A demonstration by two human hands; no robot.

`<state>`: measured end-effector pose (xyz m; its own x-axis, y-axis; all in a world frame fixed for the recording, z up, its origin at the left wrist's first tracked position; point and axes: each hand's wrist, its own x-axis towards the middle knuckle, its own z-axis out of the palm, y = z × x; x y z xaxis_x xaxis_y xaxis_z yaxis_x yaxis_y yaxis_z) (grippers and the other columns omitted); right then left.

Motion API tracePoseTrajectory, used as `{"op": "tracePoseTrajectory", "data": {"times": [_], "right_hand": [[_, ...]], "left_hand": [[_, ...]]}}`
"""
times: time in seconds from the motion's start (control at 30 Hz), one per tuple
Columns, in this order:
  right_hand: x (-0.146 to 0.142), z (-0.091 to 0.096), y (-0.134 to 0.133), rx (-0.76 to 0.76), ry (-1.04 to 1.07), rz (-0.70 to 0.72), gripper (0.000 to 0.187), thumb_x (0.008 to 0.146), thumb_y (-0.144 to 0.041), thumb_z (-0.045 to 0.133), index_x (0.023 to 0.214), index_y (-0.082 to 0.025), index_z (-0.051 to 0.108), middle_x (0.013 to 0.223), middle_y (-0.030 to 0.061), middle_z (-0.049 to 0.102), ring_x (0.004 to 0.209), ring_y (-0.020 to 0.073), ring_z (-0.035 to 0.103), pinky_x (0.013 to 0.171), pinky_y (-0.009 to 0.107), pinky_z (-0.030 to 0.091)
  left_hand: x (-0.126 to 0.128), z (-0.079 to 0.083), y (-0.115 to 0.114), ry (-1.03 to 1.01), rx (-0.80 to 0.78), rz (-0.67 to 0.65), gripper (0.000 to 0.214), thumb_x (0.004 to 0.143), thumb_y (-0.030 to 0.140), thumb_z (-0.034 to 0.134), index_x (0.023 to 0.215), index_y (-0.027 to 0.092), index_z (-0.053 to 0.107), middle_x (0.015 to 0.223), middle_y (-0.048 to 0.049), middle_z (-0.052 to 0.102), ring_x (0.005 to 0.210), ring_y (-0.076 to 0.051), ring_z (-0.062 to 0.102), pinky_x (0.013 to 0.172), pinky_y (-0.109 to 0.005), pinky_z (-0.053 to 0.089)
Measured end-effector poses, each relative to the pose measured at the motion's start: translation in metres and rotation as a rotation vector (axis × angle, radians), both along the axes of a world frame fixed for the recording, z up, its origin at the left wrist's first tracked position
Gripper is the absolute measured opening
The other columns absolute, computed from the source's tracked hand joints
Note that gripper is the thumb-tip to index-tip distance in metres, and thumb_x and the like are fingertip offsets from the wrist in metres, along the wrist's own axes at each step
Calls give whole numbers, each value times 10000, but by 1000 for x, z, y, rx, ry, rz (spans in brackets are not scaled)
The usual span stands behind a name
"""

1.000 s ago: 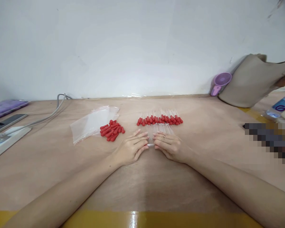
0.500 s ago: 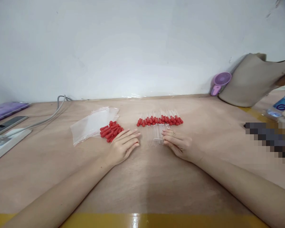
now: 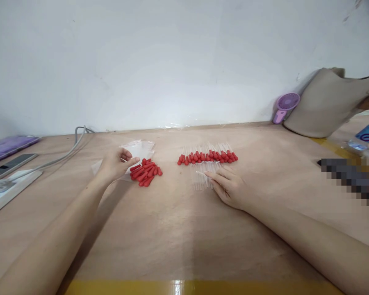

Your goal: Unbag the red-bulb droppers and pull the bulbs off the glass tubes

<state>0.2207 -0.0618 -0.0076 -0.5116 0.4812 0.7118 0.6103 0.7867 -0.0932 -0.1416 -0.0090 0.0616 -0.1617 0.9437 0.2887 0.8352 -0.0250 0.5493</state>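
Observation:
My right hand [image 3: 229,186] pinches a clear glass dropper tube [image 3: 201,173], held slantwise over a row of similar loose tubes [image 3: 198,184]. Just behind them lies a row of droppers with red rubber bulbs [image 3: 203,156], their clear tubes pointing toward the wall. On the left, my left hand [image 3: 118,166] hovers at a stack of clear zip bags [image 3: 138,146] and hides part of it. Its fingers are curled with the thumb apart, and nothing shows between them. A pile of loose red rubber bulbs [image 3: 146,174] sits right beside that hand, partly on the bags.
At the left edge are a white power strip [image 3: 21,186] with a grey cable [image 3: 61,155], a dark phone-like object [image 3: 12,164] and a purple pouch [image 3: 12,145]. A purple hand fan [image 3: 285,104] leans by a beige bag [image 3: 320,106] on the right, near a bottle [image 3: 367,131].
My left hand has moved left, from the right side of the red bulbs to over the bags. The tube in my right hand has tilted, and that hand has shifted slightly.

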Motion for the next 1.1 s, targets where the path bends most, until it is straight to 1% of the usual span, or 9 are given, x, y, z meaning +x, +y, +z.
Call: {"op": "tracePoseTrajectory", "data": {"times": [0.17, 0.37, 0.47, 0.57, 0.63, 0.73, 0.8, 0.93, 1.1], "right_hand": [[1, -1, 2, 20, 21, -14, 269, 852, -177, 446, 1092, -182, 567, 671, 24, 514, 660, 156, 444, 641, 297, 384], [0, -2, 5, 111, 135, 24, 173, 804, -140, 536, 959, -190, 596, 656, 6, 584, 628, 131, 475, 649, 291, 380], [-3, 0, 5, 173, 183, 35, 128, 779, -128, 574, 884, -193, 604, 638, -5, 601, 614, 120, 491, 640, 284, 368], [-8, 3, 6, 198, 192, 11, 95, 775, -136, 584, 845, -194, 609, 626, -12, 595, 616, 117, 481, 646, 286, 350], [-13, 6, 6, 188, 156, -24, 97, 794, -150, 562, 863, -193, 615, 677, -1, 609, 660, 124, 486, 671, 295, 336], [-25, 15, 5, 152, -7, -91, 164, 831, -161, 500, 944, -187, 617, 772, 25, 620, 739, 143, 487, 705, 314, 308], [-36, 21, 5, 152, -128, -140, 190, 837, -159, 473, 962, -174, 616, 785, 38, 612, 749, 155, 470, 717, 329, 288], [-57, 23, 8, 143, -301, -241, 179, 820, -132, 457, 895, -140, 620, 780, 67, 592, 762, 185, 444, 715, 355, 256], [-69, 15, 9, 103, -381, -303, 192, 850, -163, 430, 868, -117, 616, 785, 94, 581, 795, 214, 431, 718, 374, 244]], "left_hand": [[1, -15, 3, 4, -145, -30, 370, 590, 533, 651, 697, 192, 559, 636, 5, 600, 559, -135, 550, 502, -234, 400], [0, -5, 1, 58, -166, 49, 353, 665, 544, 574, 706, 194, 578, 665, 0, 615, 557, -144, 567, 526, -248, 397], [3, 2, -2, 111, -76, 129, 337, 685, 530, 562, 701, 194, 578, 685, -1, 617, 566, -141, 553, 510, -243, 371], [23, 7, -13, 161, 149, 169, 282, 719, 469, 550, 699, 188, 568, 672, 2, 604, 545, -125, 515, 484, -233, 340], [46, 4, -25, 157, 257, 34, 242, 751, 417, 535, 701, 182, 560, 648, 7, 591, 532, -112, 498, 493, -227, 354], [84, -11, -45, 158, 235, -336, 218, 816, 351, 488, 717, 178, 576, 675, 0, 600, 600, -118, 535, 584, -237, 419], [103, -24, -54, 149, 244, -501, 200, 847, 314, 456, 824, 177, 601, 789, -25, 629, 719, -141, 573, 664, -258, 450], [115, -44, -59, 102, 122, -609, 315, 895, 305, 373, 1148, 188, 520, 1127, -68, 597, 1028, -186, 557, 875, -334, 447], [114, -50, -54, 109, -16, -678, 383, 914, 307, 315, 1266, 176, 388, 1276, -89, 501, 1179, -186, 464, 986, -373, 383]]}}
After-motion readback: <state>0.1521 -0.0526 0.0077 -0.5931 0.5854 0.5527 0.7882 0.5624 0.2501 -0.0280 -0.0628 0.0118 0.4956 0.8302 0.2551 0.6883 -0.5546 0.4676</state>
